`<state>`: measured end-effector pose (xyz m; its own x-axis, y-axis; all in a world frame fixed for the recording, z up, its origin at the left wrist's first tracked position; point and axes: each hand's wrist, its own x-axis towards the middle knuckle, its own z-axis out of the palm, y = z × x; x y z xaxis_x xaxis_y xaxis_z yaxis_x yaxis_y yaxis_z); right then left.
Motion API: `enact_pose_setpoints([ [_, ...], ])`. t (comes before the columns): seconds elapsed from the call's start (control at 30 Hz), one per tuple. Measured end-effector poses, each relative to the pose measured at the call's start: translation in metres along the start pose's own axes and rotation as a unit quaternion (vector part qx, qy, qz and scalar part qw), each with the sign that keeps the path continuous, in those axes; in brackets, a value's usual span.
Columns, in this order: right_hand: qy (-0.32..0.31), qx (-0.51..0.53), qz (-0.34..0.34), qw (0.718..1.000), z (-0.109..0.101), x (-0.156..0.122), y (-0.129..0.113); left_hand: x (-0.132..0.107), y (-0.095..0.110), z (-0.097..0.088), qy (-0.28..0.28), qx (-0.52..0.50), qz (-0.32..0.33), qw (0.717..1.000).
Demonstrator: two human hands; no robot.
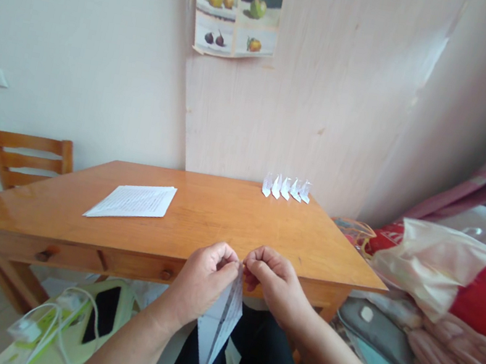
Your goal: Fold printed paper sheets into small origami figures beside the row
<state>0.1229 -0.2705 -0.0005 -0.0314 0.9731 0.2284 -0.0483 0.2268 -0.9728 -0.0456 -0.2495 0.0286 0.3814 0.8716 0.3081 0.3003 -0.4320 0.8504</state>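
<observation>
Both of my hands meet at the near edge of a wooden table (pixel 200 212). My left hand (pixel 202 278) and my right hand (pixel 270 278) pinch the top of a folded piece of printed paper (pixel 218 325). The paper hangs as a long pointed shape down toward my lap. The fingers of both hands are curled tight on it. A row of several small folded white paper figures (pixel 286 188) stands at the table's far edge by the wall.
A stack of printed sheets (pixel 134 200) lies on the table's left half. A wooden chair (pixel 28 160) stands behind the left side. Plastic bags and cloth (pixel 435 266) pile up on the right. A phone (pixel 104 314) with cables lies below left.
</observation>
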Motion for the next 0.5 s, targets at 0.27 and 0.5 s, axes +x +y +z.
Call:
enact_pose_setpoints([
  [0.27, 0.017, -0.138, -0.047, 0.989, 0.0010, -0.0014, -0.0030, 0.0007, -0.0014, 0.0027, -0.006, -0.006, -0.004, 1.000],
  [0.5, 0.039, -0.197, -0.080, 0.976, 0.0040, -0.0023, -0.0067, 0.0021, -0.0023, 0.0018, -0.010, -0.024, -0.008, 1.000],
])
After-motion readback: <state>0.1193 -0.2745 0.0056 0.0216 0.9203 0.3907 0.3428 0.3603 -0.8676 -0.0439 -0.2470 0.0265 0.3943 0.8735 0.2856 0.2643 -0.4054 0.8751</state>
